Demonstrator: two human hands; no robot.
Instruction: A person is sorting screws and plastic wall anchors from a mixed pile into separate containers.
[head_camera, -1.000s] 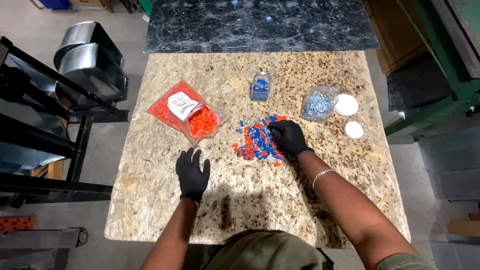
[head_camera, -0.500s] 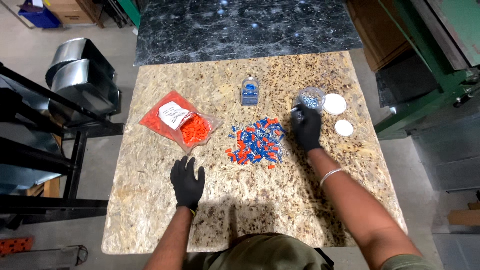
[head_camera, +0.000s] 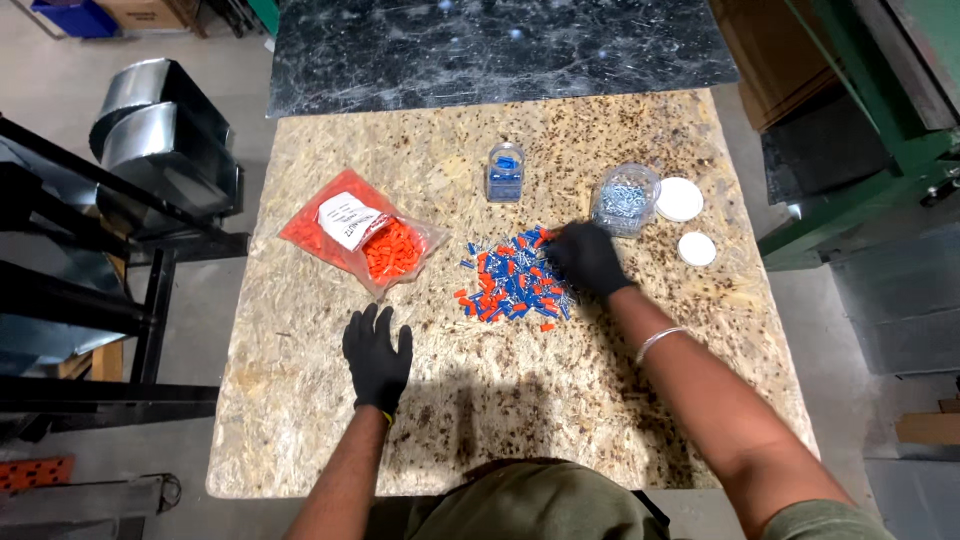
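Right hand (head_camera: 585, 258) – fingers curled, grip unclear – on the orange-and-blue connector pile (head_camera: 512, 282); left hand (head_camera: 377, 345) flat, fingers spread (gloved) on desk (head_camera: 560, 400).

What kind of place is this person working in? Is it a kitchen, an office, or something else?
Most likely a workshop or small warehouse. The worktop is a raw chipboard table, on it lies a pile of small blue and orange connectors beside a jar of metal screws, and sheet-metal ducting stands on the concrete floor.

Loose pile of small blue and orange connectors (head_camera: 512, 283), spread flat at table centre, its three-o'clock edge under a gloved hand.
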